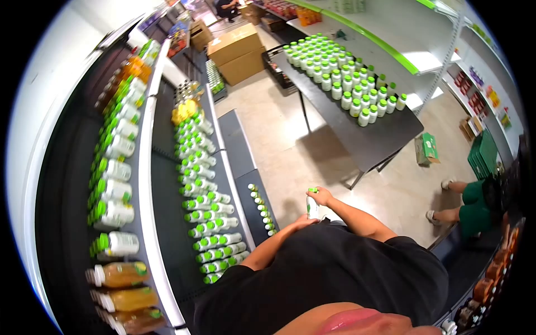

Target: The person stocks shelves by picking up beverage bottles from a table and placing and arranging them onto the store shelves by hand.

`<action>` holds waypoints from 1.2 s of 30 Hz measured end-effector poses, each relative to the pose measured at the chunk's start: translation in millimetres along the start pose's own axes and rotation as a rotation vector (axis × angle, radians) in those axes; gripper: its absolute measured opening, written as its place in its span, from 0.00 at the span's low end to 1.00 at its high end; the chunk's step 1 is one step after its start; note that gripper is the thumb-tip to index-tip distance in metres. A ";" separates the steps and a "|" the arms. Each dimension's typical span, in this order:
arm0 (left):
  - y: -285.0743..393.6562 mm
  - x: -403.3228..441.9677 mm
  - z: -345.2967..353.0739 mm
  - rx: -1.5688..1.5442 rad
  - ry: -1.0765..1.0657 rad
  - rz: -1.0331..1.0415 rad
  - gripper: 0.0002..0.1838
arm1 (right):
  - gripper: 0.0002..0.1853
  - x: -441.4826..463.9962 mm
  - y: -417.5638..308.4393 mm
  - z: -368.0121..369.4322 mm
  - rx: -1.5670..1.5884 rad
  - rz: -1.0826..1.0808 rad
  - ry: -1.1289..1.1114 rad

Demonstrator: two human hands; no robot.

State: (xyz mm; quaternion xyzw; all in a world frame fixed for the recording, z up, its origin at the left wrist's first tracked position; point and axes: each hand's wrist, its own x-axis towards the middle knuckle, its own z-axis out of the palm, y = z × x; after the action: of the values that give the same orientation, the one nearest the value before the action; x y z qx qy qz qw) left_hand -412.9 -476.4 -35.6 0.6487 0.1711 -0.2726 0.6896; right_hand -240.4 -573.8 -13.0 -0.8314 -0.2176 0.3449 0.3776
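Observation:
In front of my body, both hands hold one white bottle [312, 209] with a green cap. My right hand [320, 195] is closed around its top, at the cap. At the bottle's lower end, my left hand [305, 222] is closed on the base; its fingers are partly hidden. Left of my hands, a low shelf [244, 187] carries a short row of small white bottles [260, 207]. Many similar green-capped bottles [357, 84] stand grouped on a dark table [357, 139] ahead of me.
Shelving on the left holds rows of green-capped bottles [215, 225] and amber drink bottles [127, 300]. Cardboard boxes [237, 53] stand at the back. A green carton [427, 148] lies on the floor beyond the table. Another person [474, 204] in green stands at the right.

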 end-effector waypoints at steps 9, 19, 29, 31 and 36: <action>66.0 50.0 -24.6 0.353 -0.119 -0.104 0.40 | 0.33 -25.3 87.7 -86.4 0.562 0.590 -0.088; 179.4 123.7 -109.9 0.415 -0.183 0.056 0.35 | 0.33 36.8 115.6 -59.0 1.058 0.821 0.207; 320.4 163.7 -282.7 0.130 -0.011 0.391 0.20 | 0.30 266.1 -51.9 -170.1 1.039 0.523 0.133; 336.6 181.6 -322.1 -0.059 -0.013 0.425 0.20 | 0.27 280.6 -140.3 -203.2 0.956 0.513 0.162; 380.1 195.6 -386.9 -0.477 -0.001 0.330 0.25 | 0.27 327.0 -192.4 -204.7 1.049 0.462 0.201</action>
State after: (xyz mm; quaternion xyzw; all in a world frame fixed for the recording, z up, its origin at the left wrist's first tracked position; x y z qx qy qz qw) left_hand 15.0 -120.5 115.2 0.4870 0.1225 -0.1090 0.8579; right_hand 109.4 -348.8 100.5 -0.5879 0.2062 0.3992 0.6726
